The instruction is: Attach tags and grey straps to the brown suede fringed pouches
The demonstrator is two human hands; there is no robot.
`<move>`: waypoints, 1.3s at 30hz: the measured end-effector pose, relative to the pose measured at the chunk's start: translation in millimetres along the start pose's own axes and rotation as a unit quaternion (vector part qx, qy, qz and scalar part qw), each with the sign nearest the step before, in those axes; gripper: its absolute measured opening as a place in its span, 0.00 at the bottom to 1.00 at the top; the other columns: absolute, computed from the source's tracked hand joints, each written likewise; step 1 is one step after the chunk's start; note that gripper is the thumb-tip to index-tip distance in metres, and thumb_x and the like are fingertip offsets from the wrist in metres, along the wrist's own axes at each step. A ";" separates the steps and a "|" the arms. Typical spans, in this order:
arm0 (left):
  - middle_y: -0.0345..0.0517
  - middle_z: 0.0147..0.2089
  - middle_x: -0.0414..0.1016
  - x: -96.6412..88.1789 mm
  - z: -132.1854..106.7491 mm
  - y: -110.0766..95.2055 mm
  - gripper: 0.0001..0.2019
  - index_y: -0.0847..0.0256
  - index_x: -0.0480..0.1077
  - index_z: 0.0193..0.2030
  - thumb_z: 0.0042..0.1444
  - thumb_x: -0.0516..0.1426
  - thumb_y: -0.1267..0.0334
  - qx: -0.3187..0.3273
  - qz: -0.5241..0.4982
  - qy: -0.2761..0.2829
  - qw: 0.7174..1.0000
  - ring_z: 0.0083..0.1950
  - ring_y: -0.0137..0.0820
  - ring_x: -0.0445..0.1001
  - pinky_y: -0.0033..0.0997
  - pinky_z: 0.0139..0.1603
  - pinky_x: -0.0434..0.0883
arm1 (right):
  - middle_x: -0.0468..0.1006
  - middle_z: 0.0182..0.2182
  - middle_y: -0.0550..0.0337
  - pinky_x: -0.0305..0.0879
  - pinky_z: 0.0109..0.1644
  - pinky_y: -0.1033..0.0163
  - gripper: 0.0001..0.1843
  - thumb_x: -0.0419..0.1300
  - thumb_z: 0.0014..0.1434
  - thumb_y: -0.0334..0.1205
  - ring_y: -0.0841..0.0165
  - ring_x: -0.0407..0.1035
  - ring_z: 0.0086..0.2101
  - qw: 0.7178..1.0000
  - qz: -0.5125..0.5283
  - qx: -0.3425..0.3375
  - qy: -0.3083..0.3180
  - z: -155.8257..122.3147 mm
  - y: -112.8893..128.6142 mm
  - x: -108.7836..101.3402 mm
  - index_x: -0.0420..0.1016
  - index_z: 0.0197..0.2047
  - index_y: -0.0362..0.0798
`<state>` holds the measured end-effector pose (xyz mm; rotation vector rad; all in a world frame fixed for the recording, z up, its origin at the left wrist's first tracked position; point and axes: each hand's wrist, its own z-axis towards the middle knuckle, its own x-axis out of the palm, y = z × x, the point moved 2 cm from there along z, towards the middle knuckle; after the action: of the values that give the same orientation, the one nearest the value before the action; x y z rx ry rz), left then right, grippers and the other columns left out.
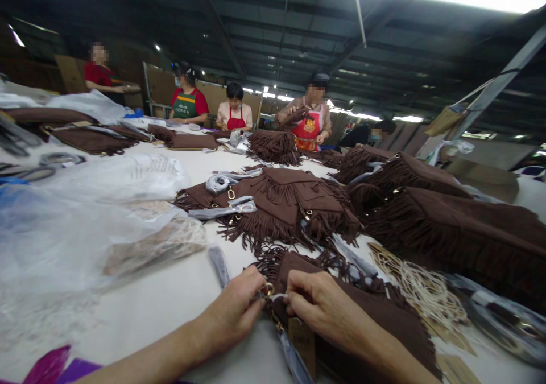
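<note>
A dark brown fringed bag (358, 310) lies on the white table in front of me. My left hand (239, 307) is closed at the bag's corner, its fingertips pinching a gold metal ring (268, 289). From the ring a short white string (279, 296) runs to my right hand (313, 301), which pinches its other end above the bag. Below my right hand hangs a brown card tag (302, 344). Beside it, a strap wrapped in clear plastic (294, 358) trails toward me from gold hardware. My fingers hide part of the ring and string.
More brown fringed bags (298, 202) are piled ahead, with others (460, 224) stacked at right. White strings (422, 287) on brown tags lie right of my bag. Plastic bags (85, 236) cover the left side. Several people, one in a red apron (309, 128), are across the table.
</note>
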<state>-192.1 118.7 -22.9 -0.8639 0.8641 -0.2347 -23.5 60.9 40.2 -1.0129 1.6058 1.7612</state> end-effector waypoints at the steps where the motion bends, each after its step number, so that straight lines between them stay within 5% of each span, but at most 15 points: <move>1: 0.47 0.42 0.68 -0.3 -0.1 -0.4 0.06 0.60 0.64 0.37 0.58 0.50 0.75 0.000 -0.004 -0.001 1.000 0.45 0.36 0.64 0.36 0.48 0.64 | 0.70 0.20 0.67 0.48 0.27 0.68 0.10 0.52 0.54 0.29 0.73 0.62 0.24 1.000 -0.008 -0.004 -0.001 1.2 1.4 0.4 0.65 0.23 0.47; 12: 0.44 0.41 0.65 -3.5 -1.0 -4.6 0.08 0.58 0.60 0.38 0.56 0.50 0.76 -0.012 -0.019 -0.009 1.000 0.44 0.34 0.63 0.35 0.47 0.64 | 0.58 0.17 0.70 0.44 0.26 0.67 0.11 0.51 0.49 0.27 0.75 0.54 0.22 0.999 -0.038 -0.014 0.029 12.8 8.9 0.1 0.58 0.19 0.47; 21: 0.44 0.45 0.63 -13.5 -2.9 -1.0 0.17 0.57 0.58 0.47 0.54 0.48 0.80 0.028 -0.017 -0.004 0.999 0.46 0.33 0.63 0.33 0.48 0.65 | 0.69 0.21 0.66 0.51 0.29 0.68 0.08 0.54 0.50 0.29 0.73 0.64 0.25 0.998 -0.028 -0.037 0.048 19.5 4.9 5.0 0.67 0.22 0.47; 31: 0.47 0.46 0.65 -27.0 4.4 -4.1 0.15 0.58 0.59 0.45 0.55 0.49 0.80 0.077 0.052 0.004 0.996 0.48 0.34 0.65 0.34 0.50 0.67 | 0.71 0.15 0.67 0.58 0.21 0.70 0.04 0.58 0.52 0.34 0.72 0.66 0.17 0.989 0.090 0.078 0.092 29.0 -3.0 11.0 0.73 0.27 0.47; 39: 0.48 0.45 0.67 -27.2 7.8 -2.0 0.09 0.59 0.63 0.41 0.59 0.49 0.75 0.103 0.118 -0.027 0.987 0.45 0.33 0.67 0.32 0.47 0.68 | 0.71 0.19 0.67 0.56 0.28 0.70 0.05 0.59 0.52 0.31 0.72 0.68 0.23 0.998 0.033 -0.030 0.054 33.4 -1.4 12.5 0.71 0.25 0.47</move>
<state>-203.6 135.5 -3.3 -0.5669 0.8671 -0.0918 -35.0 92.8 29.3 -1.1117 1.6782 1.8372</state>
